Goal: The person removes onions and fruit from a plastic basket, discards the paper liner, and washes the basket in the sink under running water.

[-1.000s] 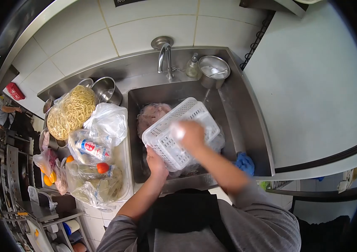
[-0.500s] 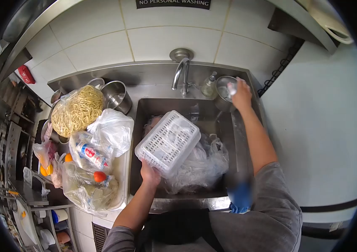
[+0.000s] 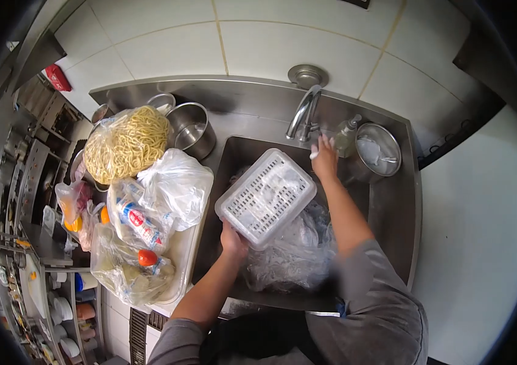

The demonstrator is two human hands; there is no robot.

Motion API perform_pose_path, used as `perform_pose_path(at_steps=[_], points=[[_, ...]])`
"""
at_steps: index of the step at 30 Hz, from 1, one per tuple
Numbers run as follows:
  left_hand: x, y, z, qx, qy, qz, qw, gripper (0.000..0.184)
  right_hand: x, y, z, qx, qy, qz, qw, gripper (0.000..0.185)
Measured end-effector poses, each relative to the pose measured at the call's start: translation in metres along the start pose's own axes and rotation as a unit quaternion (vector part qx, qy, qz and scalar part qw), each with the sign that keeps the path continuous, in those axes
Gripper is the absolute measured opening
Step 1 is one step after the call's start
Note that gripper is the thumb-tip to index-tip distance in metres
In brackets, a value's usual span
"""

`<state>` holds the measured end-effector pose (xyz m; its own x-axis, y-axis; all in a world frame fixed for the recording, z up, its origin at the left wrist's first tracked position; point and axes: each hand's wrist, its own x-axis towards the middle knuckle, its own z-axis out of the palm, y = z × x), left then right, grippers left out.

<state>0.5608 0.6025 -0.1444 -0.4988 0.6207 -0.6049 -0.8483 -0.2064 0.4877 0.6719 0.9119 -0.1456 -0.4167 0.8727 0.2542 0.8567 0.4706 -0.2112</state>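
A white slotted plastic basket (image 3: 265,198), with a clear plastic container around it, is tilted above the sink. My left hand (image 3: 233,242) grips its lower left corner. Soapy and empty of any tool, my right hand (image 3: 324,157) reaches beside the faucet (image 3: 304,115), its fingers apart near the tap's lever. To its right, a metal pot (image 3: 378,149) holds white suds and what looks like a utensil. Clear plastic bags (image 3: 289,258) lie in the sink below the basket.
Left of the sink (image 3: 392,225), a tray (image 3: 190,258) bears bagged noodles (image 3: 127,145), a white bag (image 3: 178,187), a labelled bottle (image 3: 139,225) and a tomato (image 3: 147,258). Behind are a steel pot (image 3: 191,131) and, near the faucet, a soap bottle (image 3: 346,136).
My right hand went from the basket to the suds pot, then left to the faucet's side. My left hand still holds the basket. The view has shifted.
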Motion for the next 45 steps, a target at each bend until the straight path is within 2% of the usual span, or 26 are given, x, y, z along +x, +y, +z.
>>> perform_pose_path(at_steps=[2, 3, 5, 6, 7, 8, 10, 12, 14, 16, 18, 20, 22, 24, 26, 27, 29, 30, 32, 36, 38, 39, 40, 42, 43, 45], points=[[0.011, -0.005, 0.0, -0.008, -0.009, 0.019, 1.0, 0.057, 0.001, -0.024, -0.035, 0.265, 0.178, -0.074, 0.945, 0.027], [0.018, -0.008, -0.001, -0.01, -0.001, 0.025, 1.0, 0.058, -0.007, -0.052, -0.06, 0.361, 0.212, -0.091, 0.904, 0.008], [0.025, -0.011, 0.003, -0.002, 0.006, 0.024, 1.0, 0.058, -0.016, -0.077, -0.064, 0.468, 0.062, -0.106, 0.875, 0.007], [0.028, -0.012, 0.005, 0.009, 0.009, 0.027, 1.0, 0.059, -0.021, -0.093, -0.062, 0.595, 0.008, -0.108, 0.797, 0.008], [0.03, -0.012, 0.007, 0.005, 0.002, 0.029, 1.0, 0.059, -0.017, -0.095, -0.054, 0.528, -0.042, -0.148, 0.835, 0.019], [0.033, -0.014, 0.006, 0.007, 0.004, 0.024, 1.0, 0.059, -0.014, -0.101, -0.066, 0.528, -0.043, -0.143, 0.836, 0.019], [0.041, -0.015, 0.005, -0.005, -0.017, 0.034, 0.999, 0.058, -0.008, -0.107, -0.092, 0.444, -0.201, -0.046, 0.872, 0.035], [0.048, -0.016, 0.003, -0.004, -0.019, 0.036, 0.999, 0.058, -0.005, -0.106, -0.099, 0.478, -0.236, -0.03, 0.845, 0.044], [0.052, -0.017, 0.002, -0.008, -0.036, 0.054, 0.998, 0.058, -0.005, -0.103, -0.109, 0.49, -0.345, -0.107, 0.793, 0.043], [0.054, -0.017, 0.004, -0.012, -0.034, 0.052, 0.998, 0.058, -0.009, -0.11, -0.111, 0.536, -0.29, -0.095, 0.787, 0.043], [0.053, -0.017, 0.008, -0.015, -0.033, 0.052, 0.998, 0.057, -0.01, -0.116, -0.113, 0.48, -0.116, -0.025, 0.869, 0.045], [0.049, -0.018, 0.013, -0.005, -0.031, 0.044, 0.999, 0.057, -0.013, -0.119, -0.102, 0.466, -0.078, -0.044, 0.88, 0.046], [0.047, -0.017, 0.016, -0.013, -0.031, 0.035, 0.999, 0.057, -0.01, -0.116, -0.099, 0.331, 0.054, -0.265, 0.904, 0.04], [0.047, -0.017, 0.018, -0.023, -0.035, 0.028, 0.999, 0.056, -0.008, -0.111, -0.101, 0.32, 0.103, -0.284, 0.898, 0.032], [0.047, -0.018, 0.02, -0.039, -0.045, 0.043, 0.997, 0.055, -0.006, -0.109, -0.109, 0.145, 0.212, -0.322, 0.911, 0.025], [0.047, -0.02, 0.021, -0.044, -0.045, 0.045, 0.997, 0.055, -0.008, -0.11, -0.111, 0.145, 0.212, -0.327, 0.909, 0.025], [0.045, -0.023, 0.024, -0.051, -0.041, 0.028, 0.997, 0.056, -0.015, -0.111, -0.111, 0.178, 0.063, -0.449, 0.873, 0.023], [0.044, -0.024, 0.025, -0.055, -0.041, 0.03, 0.997, 0.056, -0.012, -0.11, -0.111, 0.178, 0.062, -0.453, 0.872, 0.023], [0.039, -0.027, 0.03, -0.058, -0.038, 0.015, 0.998, 0.057, -0.002, -0.103, -0.113, 0.036, -0.072, -0.274, 0.958, 0.025], [0.055, -0.043, 0.017, -0.095, -0.099, 0.004, 0.991, 0.053, 0.013, -0.055, -0.126, 0.162, -0.053, -0.183, 0.968, 0.035], [0.046, -0.042, 0.022, -0.147, -0.143, -0.014, 0.979, 0.049, 0.016, -0.046, -0.126, 0.366, -0.186, -0.013, 0.912, 0.049], [0.043, -0.042, 0.027, -0.158, -0.149, -0.023, 0.976, 0.047, 0.008, -0.035, -0.127, 0.383, -0.203, 0.035, 0.901, 0.048], [0.043, -0.042, 0.031, -0.169, -0.153, -0.033, 0.973, 0.046, 0.009, -0.03, -0.133, 0.38, -0.205, 0.038, 0.901, 0.048], [0.073, -0.051, 0.024, -0.108, -0.155, -0.044, 0.981, 0.047, 0.009, -0.012, -0.141, 0.467, -0.309, 0.041, 0.828, 0.04], [0.088, -0.051, 0.022, -0.043, -0.16, -0.053, 0.985, 0.049, 0.001, -0.014, -0.154, 0.502, -0.275, 0.063, 0.817, 0.03], [0.102, -0.022, 0.046, 0.049, -0.16, -0.097, 0.981, 0.05, -0.014, -0.003, -0.163, 0.507, -0.229, 0.087, 0.826, 0.028]])
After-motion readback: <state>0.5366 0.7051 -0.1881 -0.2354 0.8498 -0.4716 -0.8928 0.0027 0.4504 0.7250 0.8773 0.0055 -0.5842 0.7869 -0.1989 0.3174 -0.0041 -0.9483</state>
